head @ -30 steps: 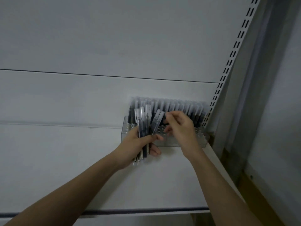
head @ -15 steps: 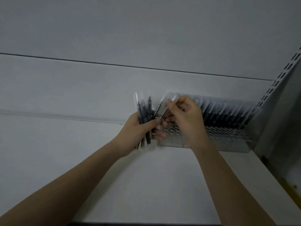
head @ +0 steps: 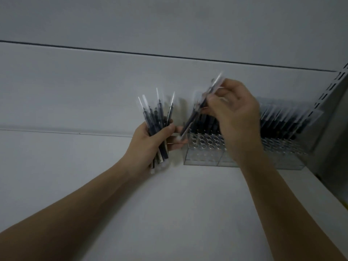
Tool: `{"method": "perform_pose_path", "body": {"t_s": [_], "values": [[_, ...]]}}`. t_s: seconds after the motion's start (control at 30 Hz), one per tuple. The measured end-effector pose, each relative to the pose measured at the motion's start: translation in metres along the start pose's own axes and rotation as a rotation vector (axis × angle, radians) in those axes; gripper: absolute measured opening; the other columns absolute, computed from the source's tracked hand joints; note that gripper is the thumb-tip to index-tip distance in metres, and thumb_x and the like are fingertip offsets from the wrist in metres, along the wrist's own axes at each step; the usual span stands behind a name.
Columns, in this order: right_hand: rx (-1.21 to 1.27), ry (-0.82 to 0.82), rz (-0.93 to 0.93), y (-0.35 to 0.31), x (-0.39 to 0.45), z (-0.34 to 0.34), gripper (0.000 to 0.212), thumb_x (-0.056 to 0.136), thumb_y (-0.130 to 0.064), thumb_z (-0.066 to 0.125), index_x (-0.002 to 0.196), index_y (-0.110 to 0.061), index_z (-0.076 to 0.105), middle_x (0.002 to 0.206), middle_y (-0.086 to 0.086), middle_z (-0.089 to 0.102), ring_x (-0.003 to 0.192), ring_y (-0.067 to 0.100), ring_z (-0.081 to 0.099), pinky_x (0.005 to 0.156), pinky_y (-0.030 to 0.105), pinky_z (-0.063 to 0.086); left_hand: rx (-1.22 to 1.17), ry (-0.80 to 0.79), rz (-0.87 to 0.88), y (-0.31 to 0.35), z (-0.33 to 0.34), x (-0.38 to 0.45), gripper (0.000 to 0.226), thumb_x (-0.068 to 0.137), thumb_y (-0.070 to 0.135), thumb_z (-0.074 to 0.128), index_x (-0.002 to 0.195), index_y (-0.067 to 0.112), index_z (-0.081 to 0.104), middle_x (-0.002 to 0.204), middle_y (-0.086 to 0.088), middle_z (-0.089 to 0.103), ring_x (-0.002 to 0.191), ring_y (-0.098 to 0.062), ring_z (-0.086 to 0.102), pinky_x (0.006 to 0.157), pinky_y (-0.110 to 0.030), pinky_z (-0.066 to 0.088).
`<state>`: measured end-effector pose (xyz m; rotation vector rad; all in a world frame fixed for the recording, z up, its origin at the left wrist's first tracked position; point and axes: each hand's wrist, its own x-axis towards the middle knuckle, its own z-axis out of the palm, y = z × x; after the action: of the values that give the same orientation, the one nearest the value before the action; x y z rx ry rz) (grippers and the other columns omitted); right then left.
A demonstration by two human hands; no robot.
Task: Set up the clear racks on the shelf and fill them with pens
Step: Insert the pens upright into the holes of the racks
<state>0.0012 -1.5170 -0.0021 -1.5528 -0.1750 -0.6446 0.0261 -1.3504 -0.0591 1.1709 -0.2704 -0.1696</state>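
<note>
Head camera, looking down: the clear rack (head: 203, 157) sits on the white shelf (head: 169, 213), pushed to the far right against the back panel (head: 75, 91). Its far rows hold upright pens (head: 282, 121); the near-left holes show bare. Above its left end, the right hand (head: 235, 117) pinches a single pen (head: 199, 108), tilted, tip down at the rack's edge. Just left, the left hand (head: 150, 146) grips a bundle of pens (head: 158, 125), fanned upward.
</note>
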Motion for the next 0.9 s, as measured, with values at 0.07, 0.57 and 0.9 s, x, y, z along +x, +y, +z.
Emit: {"method": "perform_pose_path", "body": {"t_s": [0.07,0.57,0.9], "values": [[-0.054,0.092,-0.075,0.001,0.004,-0.01,0.02,0.092,0.002,0.063,0.11,-0.005,0.062,0.086,0.0,0.07,0.074,0.011,0.071,0.069,0.023,0.058,0.001,0.034,0.02,-0.006,-0.003,0.003,0.011,0.097,0.003,0.054,0.105,-0.001,0.059,0.094,-0.015,0.074,0.078,-0.028,0.072,0.078,-0.037,0.06],[-0.391,0.06,-0.232,0.018,0.006,-0.01,0.018,0.088,-0.008,0.069,0.1,-0.019,0.059,0.082,-0.007,0.063,0.068,0.009,0.064,0.065,0.019,0.054,0.007,0.042,0.053,-0.009,-0.002,0.004,0.01,0.098,0.009,0.054,0.101,0.002,0.06,0.102,-0.012,0.076,0.085,-0.024,0.074,0.073,-0.029,0.06],[-0.58,-0.062,-0.116,0.025,-0.002,-0.003,0.017,0.086,-0.008,0.07,0.097,-0.015,0.059,0.078,0.0,0.065,0.068,0.015,0.065,0.069,0.033,0.058,-0.081,0.07,0.049,-0.003,0.003,0.001,0.014,0.099,0.013,0.053,0.104,0.002,0.06,0.09,-0.01,0.075,0.073,-0.024,0.071,0.068,-0.032,0.06]]}}
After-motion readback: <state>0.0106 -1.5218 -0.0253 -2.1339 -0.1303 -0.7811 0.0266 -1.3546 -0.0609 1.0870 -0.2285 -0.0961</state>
